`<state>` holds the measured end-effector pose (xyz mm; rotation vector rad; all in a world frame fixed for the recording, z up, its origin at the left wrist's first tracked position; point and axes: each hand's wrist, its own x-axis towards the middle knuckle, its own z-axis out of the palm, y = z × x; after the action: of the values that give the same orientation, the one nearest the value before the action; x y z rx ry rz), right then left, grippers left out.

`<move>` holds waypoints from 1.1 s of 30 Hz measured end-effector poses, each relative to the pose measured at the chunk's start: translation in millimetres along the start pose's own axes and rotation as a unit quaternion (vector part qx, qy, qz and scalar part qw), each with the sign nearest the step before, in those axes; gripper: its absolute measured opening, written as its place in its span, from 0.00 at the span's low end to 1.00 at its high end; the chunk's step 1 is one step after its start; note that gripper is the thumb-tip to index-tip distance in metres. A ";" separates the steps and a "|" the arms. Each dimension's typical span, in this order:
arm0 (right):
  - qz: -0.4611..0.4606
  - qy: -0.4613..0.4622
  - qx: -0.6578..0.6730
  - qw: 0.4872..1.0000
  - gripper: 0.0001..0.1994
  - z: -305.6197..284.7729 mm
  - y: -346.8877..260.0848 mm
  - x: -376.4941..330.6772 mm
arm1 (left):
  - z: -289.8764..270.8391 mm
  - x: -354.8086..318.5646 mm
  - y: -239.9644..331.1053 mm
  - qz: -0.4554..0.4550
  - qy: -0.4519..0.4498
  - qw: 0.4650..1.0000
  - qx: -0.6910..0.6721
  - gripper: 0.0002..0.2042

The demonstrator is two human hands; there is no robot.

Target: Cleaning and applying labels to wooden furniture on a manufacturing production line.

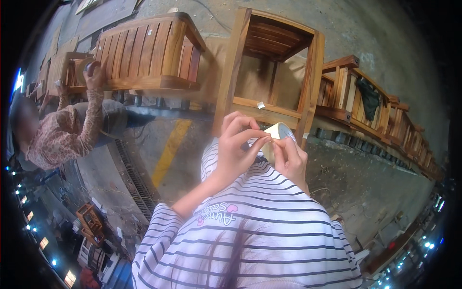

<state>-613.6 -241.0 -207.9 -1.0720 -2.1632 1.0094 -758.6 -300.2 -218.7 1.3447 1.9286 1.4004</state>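
Counts by kind, as I read them on my remote head view. Wearer's bare hands: two, one left hand point(236, 142) and one right hand point(291, 161). Rolls that I can make out: two, one pale tape roll point(275, 130) and one ring-shaped roll point(81, 72). Clearly visible people besides the wearer: one co-worker point(62, 130). Straight ahead: one open wooden frame point(234, 60). At left: one large slatted piece point(139, 50). At right: one dark green cloth point(368, 98) and several wooden pieces point(340, 89), overlapping too much for me to total. Floor markings: one yellow stripe point(171, 154).
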 end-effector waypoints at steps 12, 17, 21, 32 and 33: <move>-0.014 0.091 0.020 0.996 0.04 23.5 -10.1 6.4 | -34.5 27.1 -65.0 -0.113 0.194 0.970 -0.094 0.05; 0.094 0.128 0.054 0.986 0.02 25.7 -1.9 0.2 | -49.0 60.6 -138.3 -0.236 0.120 0.960 -0.093 0.11; 0.104 0.108 0.068 0.986 0.02 29.1 -10.0 15.0 | -21.8 55.4 -180.6 -0.222 0.070 0.971 -0.052 0.10; 0.134 0.131 0.077 0.979 0.03 26.0 -9.4 7.6 | -40.1 79.9 -179.2 -0.326 -0.115 0.908 -0.237 0.58; 0.129 0.135 0.079 0.979 0.03 26.8 -8.8 9.2 | -44.8 90.6 -180.3 -0.314 -0.173 0.909 -0.213 0.54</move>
<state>-641.6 -247.5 -215.5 -1.3503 -1.7308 1.0577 -917.4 -250.2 -341.2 0.6222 1.4991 1.0741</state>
